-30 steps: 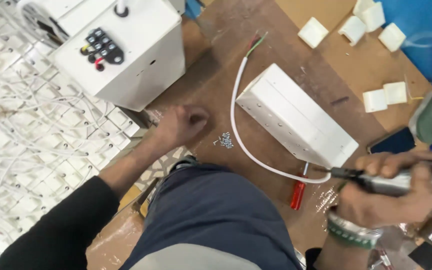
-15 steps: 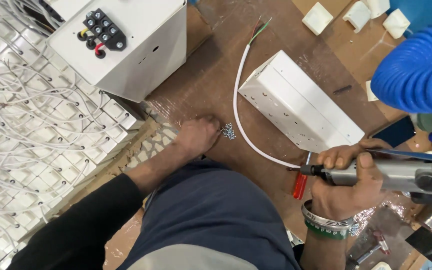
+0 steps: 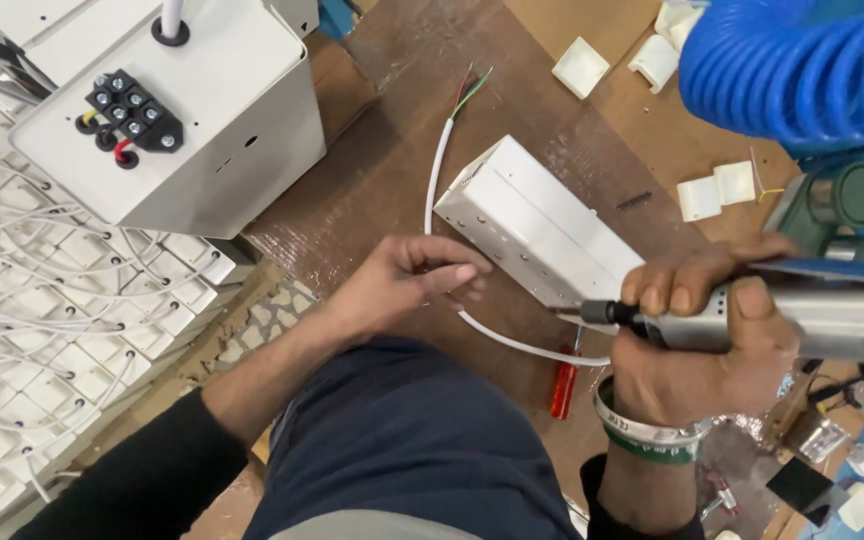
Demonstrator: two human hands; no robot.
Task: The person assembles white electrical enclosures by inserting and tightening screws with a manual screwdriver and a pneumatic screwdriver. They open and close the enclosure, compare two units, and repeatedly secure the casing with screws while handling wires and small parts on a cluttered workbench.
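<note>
Power screwdriver (image 3: 752, 318) in my right hand (image 3: 702, 340), fist wrapped tight round the barrel. Its long axis runs nearly level across the view, bit tip pointing left at the near end of the white box (image 3: 542, 225); tip sits just beside the box's lower edge, can't tell if it touches. Box lies on the brown table (image 3: 372, 190), long axis diagonal, upper left to lower right. White cable (image 3: 442, 160) runs from its coloured wire ends at the top, down the box's left side, then curves right under the bit. My left hand (image 3: 402, 285) rests on the table just left of the box, fingers curled in a pinch; what's in it is hidden. Red-handled tool (image 3: 564, 385) lies below the cable, near my wrist. Bare table left of the box up to the white control cabinet (image 3: 202, 130); blue coiled hose (image 3: 792, 70) crowds the upper right
</note>
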